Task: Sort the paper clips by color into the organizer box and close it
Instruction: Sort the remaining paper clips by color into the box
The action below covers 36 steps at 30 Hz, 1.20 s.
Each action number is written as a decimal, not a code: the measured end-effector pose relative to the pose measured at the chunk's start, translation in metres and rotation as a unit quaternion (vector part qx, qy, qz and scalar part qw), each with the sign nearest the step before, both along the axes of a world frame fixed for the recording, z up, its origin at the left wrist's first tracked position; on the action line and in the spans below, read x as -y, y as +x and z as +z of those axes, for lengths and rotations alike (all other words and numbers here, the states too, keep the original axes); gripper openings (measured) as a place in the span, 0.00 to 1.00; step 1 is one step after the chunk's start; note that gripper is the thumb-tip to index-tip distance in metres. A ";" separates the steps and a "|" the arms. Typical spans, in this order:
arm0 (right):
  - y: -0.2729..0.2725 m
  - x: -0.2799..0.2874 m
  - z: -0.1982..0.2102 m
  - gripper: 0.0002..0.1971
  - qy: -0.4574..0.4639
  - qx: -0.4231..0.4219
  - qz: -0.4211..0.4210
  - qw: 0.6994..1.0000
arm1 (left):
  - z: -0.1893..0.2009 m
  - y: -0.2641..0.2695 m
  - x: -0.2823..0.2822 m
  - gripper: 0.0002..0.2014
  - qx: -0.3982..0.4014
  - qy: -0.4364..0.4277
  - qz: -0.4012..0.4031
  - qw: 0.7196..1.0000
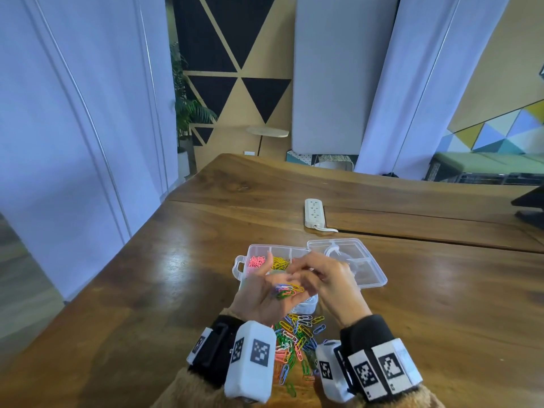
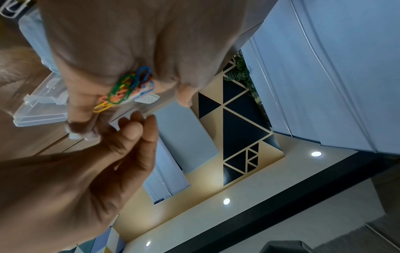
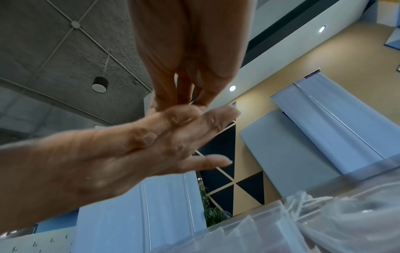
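My left hand (image 1: 265, 298) is turned palm up over the table and cups a bunch of mixed paper clips (image 1: 287, 290), (image 2: 127, 87). My right hand (image 1: 326, 278) hovers just above it, fingertips (image 2: 138, 119) pinched together beside the bunch. In the right wrist view a thin pale sliver (image 3: 191, 102) shows between them. Behind the hands the clear organizer box (image 1: 244, 260) lies open, holding pink clips (image 1: 256, 261) and yellow clips (image 1: 279, 262) in separate compartments. Its lid (image 1: 371, 278) lies flat to the right. A loose pile of colored clips (image 1: 297, 343) lies between my wrists.
A white power strip (image 1: 314, 212) lies farther back on the wooden table (image 1: 147, 290). A dark object (image 1: 530, 207) juts in at the right edge. The table's left edge runs diagonally close to the box.
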State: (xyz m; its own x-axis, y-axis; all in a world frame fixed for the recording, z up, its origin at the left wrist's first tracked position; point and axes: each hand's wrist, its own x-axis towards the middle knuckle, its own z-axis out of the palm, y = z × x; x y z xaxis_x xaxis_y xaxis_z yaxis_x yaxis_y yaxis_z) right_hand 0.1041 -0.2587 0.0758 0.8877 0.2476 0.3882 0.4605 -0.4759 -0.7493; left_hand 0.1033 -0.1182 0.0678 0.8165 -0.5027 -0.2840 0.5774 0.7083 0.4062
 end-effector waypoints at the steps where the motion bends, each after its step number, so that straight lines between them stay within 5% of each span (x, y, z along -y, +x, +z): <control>1: 0.001 0.001 0.001 0.09 -0.027 0.002 0.013 1.000 | 0.001 0.000 0.000 0.39 -0.005 0.004 0.000 1.000; 8: 0.010 -0.001 0.003 0.05 -0.199 0.015 0.043 0.979 | -0.002 0.007 0.000 0.44 -0.041 0.028 0.021 0.999; 18: 0.014 0.000 0.012 0.06 -0.158 -0.003 0.063 0.985 | -0.001 0.009 -0.001 0.23 -0.019 -0.006 0.001 1.000; 36: 0.035 0.009 0.014 0.12 -0.049 -0.095 0.068 0.992 | -0.012 0.028 -0.006 0.15 -0.014 0.039 0.009 0.999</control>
